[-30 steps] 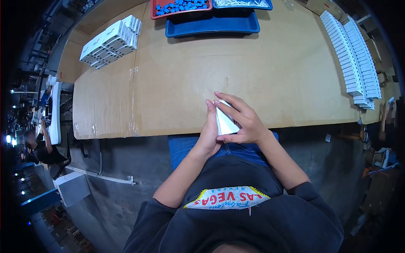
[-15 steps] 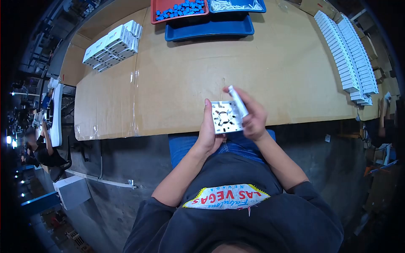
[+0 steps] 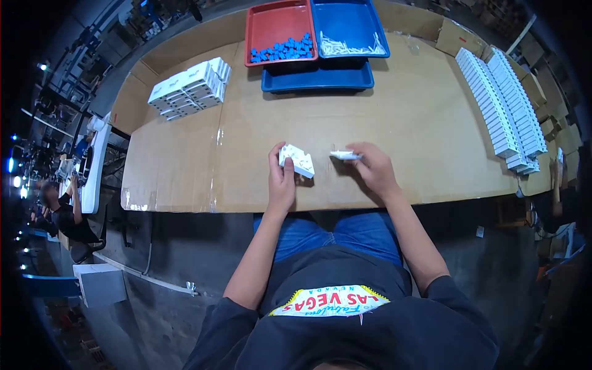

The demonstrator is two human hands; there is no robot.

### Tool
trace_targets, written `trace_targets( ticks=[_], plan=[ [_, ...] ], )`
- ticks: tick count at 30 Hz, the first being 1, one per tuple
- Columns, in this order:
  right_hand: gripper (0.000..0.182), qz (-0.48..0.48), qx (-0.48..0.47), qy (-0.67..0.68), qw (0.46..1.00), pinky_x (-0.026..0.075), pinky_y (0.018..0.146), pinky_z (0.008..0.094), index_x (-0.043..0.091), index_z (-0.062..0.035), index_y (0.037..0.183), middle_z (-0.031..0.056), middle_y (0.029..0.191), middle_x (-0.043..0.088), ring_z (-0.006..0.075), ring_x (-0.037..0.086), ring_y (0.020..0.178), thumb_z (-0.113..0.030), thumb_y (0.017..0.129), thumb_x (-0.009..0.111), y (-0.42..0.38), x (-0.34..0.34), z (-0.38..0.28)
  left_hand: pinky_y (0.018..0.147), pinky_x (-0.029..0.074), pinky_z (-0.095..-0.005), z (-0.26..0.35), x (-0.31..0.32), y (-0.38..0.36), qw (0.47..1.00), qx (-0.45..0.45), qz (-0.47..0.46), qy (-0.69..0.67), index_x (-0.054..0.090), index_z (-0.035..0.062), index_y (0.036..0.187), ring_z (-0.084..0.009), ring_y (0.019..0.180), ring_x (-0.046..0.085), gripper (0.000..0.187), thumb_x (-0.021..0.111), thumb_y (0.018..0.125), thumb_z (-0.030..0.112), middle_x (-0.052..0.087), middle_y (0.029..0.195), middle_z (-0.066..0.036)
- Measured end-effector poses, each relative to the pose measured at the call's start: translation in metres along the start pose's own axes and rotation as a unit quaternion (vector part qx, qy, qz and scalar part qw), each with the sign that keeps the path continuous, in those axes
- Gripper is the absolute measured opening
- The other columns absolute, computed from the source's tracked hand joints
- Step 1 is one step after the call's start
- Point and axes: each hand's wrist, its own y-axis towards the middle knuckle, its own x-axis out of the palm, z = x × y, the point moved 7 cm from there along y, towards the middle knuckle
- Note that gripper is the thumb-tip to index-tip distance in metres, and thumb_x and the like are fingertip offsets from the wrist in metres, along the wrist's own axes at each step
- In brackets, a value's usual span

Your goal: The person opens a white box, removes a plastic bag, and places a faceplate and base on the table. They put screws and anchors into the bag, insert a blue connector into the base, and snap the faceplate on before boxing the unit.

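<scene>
My left hand [image 3: 282,186] grips a white box [image 3: 298,161]; apart, rightward, my right hand [image 3: 375,168] pinches a white plate [image 3: 343,155], long edge pointing boxward.

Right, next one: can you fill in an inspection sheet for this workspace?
Surface: cardboard-topped table, with clear tape left of centre.
Job's things: white block-like piece in the left hand; thin-looking white piece in the right hand; the two apart.
Clutter: red tray of small blue pieces; blue tray of slender white pieces; lower blue tray nearer; white stack left, white rows right.
Hands: both gripping; right slightly blurred.
Cables: nothing seen on the tabletop.
Surroundings: another person at a white table, left; someone's arm, far right.
</scene>
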Motion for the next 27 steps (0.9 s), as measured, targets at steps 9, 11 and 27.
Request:
trace_targets(
  ticks=[9, 11, 27],
  plan=[
    [0.029, -0.136, -0.087, -0.169, 0.972, 0.033, 0.122, 0.0623, 0.071, -0.0087, 0.116, 0.0094, 0.136, 0.066, 0.0288, 0.058, 0.136, -0.026, 0.094, 0.075, -0.069, 0.014, -0.013, 0.122, 0.027, -0.0613, 0.027, -0.031, -0.05, 0.846, 0.217, -0.081, 0.481, 0.059, 0.0092, 0.144, -0.0424, 0.146, 0.042, 0.047, 0.064, 0.1, 0.027, 0.044, 0.157, -0.021],
    [0.031, -0.134, -0.079, -0.165, 0.974, 0.033, 0.121, 0.0623, 0.071, -0.0073, 0.119, 0.01, 0.135, 0.066, 0.0294, 0.058, 0.136, -0.026, 0.094, 0.074, -0.074, 0.013, -0.016, 0.123, 0.025, -0.0629, 0.025, -0.022, -0.063, 0.838, 0.2, -0.109, 0.496, 0.058, 0.0116, 0.147, -0.0424, 0.148, 0.039, 0.049, 0.063, 0.102, 0.031, 0.042, 0.159, -0.021],
    [0.02, -0.104, -0.038, -0.216, 0.97, 0.049, 0.102, 0.0494, 0.076, -0.0058, 0.101, 0.008, 0.111, 0.072, 0.0302, 0.068, 0.104, -0.025, 0.096, 0.07, 0.076, 0.033, 0.005, 0.124, 0.022, -0.0616, 0.021, 0.004, -0.016, 0.855, 0.138, -0.066, 0.495, 0.058, 0.0083, 0.144, -0.0412, 0.154, 0.031, 0.054, 0.062, 0.102, 0.043, 0.042, 0.159, -0.019]
  ],
)
